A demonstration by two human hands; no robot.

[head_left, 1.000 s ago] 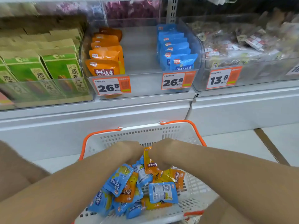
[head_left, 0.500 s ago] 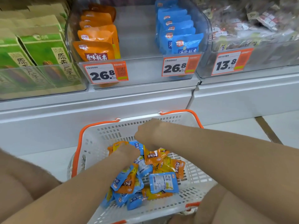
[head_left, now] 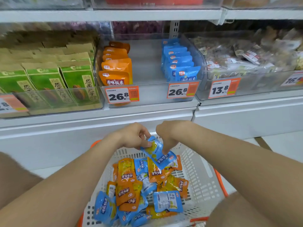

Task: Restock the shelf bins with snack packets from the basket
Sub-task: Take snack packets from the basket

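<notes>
While the left hand pinches its top corner and the right hand pinches its middle, a glossy blue packet hangs tilted above the white perforated plastic basket, which is heaped with crinkly flat pouches. A clear bin sits on the shelf behind.

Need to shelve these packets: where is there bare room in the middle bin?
The middle bin is bare between the orange packet row and the blue packet row. The mixed-snack bin to the right is crowded.
</notes>
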